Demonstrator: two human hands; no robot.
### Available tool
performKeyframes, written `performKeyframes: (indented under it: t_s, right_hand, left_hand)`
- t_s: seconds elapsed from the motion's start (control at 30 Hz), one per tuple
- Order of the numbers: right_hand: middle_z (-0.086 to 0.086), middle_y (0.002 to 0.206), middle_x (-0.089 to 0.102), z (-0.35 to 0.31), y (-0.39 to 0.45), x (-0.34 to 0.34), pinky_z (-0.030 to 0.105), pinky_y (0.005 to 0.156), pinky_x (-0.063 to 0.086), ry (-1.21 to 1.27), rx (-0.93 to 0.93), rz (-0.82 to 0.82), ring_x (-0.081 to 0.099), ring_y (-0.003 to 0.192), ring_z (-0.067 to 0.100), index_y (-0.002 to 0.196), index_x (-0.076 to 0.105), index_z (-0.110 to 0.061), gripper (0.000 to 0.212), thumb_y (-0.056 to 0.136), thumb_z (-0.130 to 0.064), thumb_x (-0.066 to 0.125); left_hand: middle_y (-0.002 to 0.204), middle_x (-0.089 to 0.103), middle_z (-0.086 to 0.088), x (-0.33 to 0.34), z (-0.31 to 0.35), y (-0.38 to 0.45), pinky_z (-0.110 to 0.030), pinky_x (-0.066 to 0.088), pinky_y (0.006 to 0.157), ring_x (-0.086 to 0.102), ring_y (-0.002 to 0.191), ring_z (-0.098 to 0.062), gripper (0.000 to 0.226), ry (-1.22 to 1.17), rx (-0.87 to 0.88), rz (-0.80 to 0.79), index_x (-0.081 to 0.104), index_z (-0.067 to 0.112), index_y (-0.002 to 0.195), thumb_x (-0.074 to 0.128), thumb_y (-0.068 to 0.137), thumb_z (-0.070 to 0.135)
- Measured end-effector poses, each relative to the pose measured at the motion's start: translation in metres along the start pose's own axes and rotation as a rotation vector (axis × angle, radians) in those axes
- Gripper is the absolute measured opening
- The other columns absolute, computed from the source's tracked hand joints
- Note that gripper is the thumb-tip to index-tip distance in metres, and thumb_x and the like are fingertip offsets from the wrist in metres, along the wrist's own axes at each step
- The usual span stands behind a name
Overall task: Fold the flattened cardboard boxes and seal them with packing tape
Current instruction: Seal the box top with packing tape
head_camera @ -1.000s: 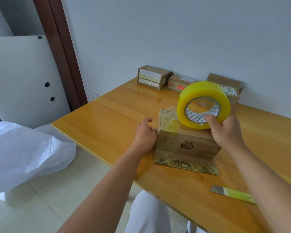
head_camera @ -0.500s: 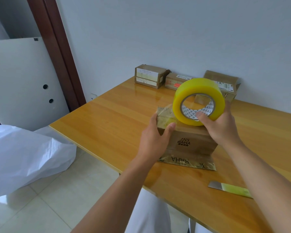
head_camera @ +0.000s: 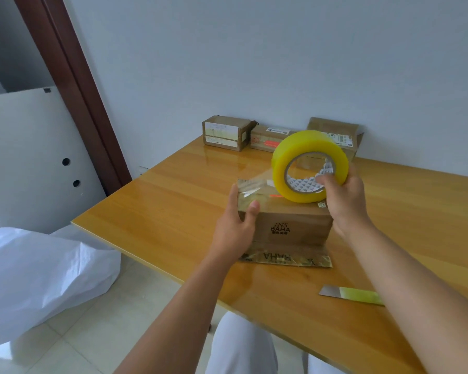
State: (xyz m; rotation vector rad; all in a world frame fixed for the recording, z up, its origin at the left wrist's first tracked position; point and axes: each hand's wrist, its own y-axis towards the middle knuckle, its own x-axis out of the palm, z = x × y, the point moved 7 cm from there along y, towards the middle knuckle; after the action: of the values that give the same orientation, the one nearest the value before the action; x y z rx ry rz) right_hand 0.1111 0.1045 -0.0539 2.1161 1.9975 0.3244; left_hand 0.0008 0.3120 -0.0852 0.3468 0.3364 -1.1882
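Observation:
A small brown cardboard box [head_camera: 292, 225] printed "BAHA" stands on the wooden table [head_camera: 173, 211], near its front edge. My left hand [head_camera: 237, 225] grips the box's left end, thumb on the front face, fingers over the taped corner. My right hand [head_camera: 341, 198] holds a yellow roll of packing tape [head_camera: 308, 166] above the box's top right, fingers hooked through the core. A clear strip of tape [head_camera: 257, 182] stretches from the roll down to the box's top left.
Three other cardboard boxes [head_camera: 226, 133] [head_camera: 270, 139] [head_camera: 335, 136] line the wall at the back of the table. A utility knife [head_camera: 351, 294] with a green handle lies at the front right. A white bag [head_camera: 38, 276] and a white panel [head_camera: 25, 157] stand on the floor to the left.
My left hand moved from the box's lower left side up onto its left end. The roll in my right hand rose and shifted right, drawing out a strip of tape.

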Motion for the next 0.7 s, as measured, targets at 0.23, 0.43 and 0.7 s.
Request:
performKeyframes:
  t_s: [0.23,0.43,0.7]
  right_hand:
    - [0.000,0.096,0.066,0.009,-0.001,0.010,0.028,0.075,0.046,-0.035,0.061,-0.171,0.063,0.088,0.008,0.118,0.060,-0.015,0.034,0.086,-0.013,0.073]
    - [0.019,0.097,0.070,0.001,0.005,-0.016,0.055,0.100,0.048,0.139,0.065,-0.027,0.066,0.103,0.032,0.098,0.060,-0.028,0.029,0.070,-0.023,0.069]
    - [0.007,0.109,0.069,0.023,0.005,-0.021,0.044,0.091,0.054,-0.025,0.077,-0.143,0.065,0.103,0.021,0.123,0.058,-0.019,0.042,0.085,-0.022,0.076]
  left_hand:
    - [0.151,0.042,0.002,0.001,-0.002,0.000,-0.031,0.044,0.088,0.050,0.111,-0.013,0.067,0.040,-0.024,0.006,0.008,0.037,0.158,0.040,0.101,0.053]
    - [0.115,0.047,0.016,0.002,0.003,-0.003,-0.032,0.053,0.081,0.047,0.077,0.008,0.063,0.050,-0.014,0.021,0.014,0.039,0.157,0.040,0.102,0.052]
    - [0.167,-0.005,0.008,0.003,0.021,0.009,-0.041,0.028,0.116,0.013,0.151,-0.018,0.066,0.408,0.117,-0.055,0.009,0.021,0.159,0.037,0.105,0.045]
